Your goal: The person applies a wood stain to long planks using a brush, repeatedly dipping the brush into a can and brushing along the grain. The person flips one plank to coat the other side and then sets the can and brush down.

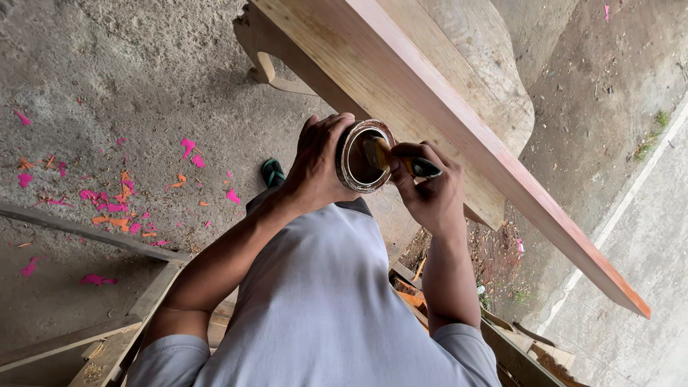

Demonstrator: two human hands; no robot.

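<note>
— What's the biggest thing in front of you?

— The long wooden board, pale on its broad face and reddish along the edge. It runs slantwise from the top of my view down to the right, past my hands. Behind it stands a carved wooden piece, and under everything is the dusty ground.

— And on the ground?

— Pink and orange scraps scattered to my left, and a green sandal just beyond my left wrist. A wooden frame sits low at my left side.

— What is your left hand doing?

— My left hand is wrapped around a small round tin, fingers curled over its side, holding it tilted so the mouth faces me. The tin is held up just in front of the board's near edge, with dark brown liquid inside.

— And your right?

— My right hand is closed around a brush, gripping its dark handle. The bristle end is dipped into the tin's mouth, touching the rim.
</note>
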